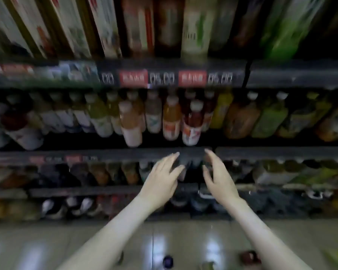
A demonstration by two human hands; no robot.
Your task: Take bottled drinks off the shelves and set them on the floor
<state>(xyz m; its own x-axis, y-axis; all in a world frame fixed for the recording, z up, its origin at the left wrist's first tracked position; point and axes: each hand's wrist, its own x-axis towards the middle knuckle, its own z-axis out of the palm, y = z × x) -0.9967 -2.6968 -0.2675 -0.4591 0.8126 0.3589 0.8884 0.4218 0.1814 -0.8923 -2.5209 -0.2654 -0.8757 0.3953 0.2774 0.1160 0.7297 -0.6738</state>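
Observation:
Bottled drinks fill several dark shelves ahead; the view is blurred. On the middle shelf stand a pale pink bottle (pixel 129 125), an orange bottle (pixel 171 119) and a red bottle (pixel 192 126), all white-capped. Just below them, both my hands reach up side by side in front of the shelf edge (pixel 105 153). My left hand (pixel 162 177) has its fingers spread and holds nothing. My right hand (pixel 218 176) is likewise spread and empty, palm facing left. Several bottle tops show on the floor: a dark blue cap (pixel 167 261) and a reddish one (pixel 249 257).
Tall cartons and bottles (pixel 195 26) crowd the top shelf above red price tags (pixel 133 77). Lower shelves hold dark and amber bottles (pixel 98 172). A glossy tiled floor (pixel 183 240) lies beneath my arms.

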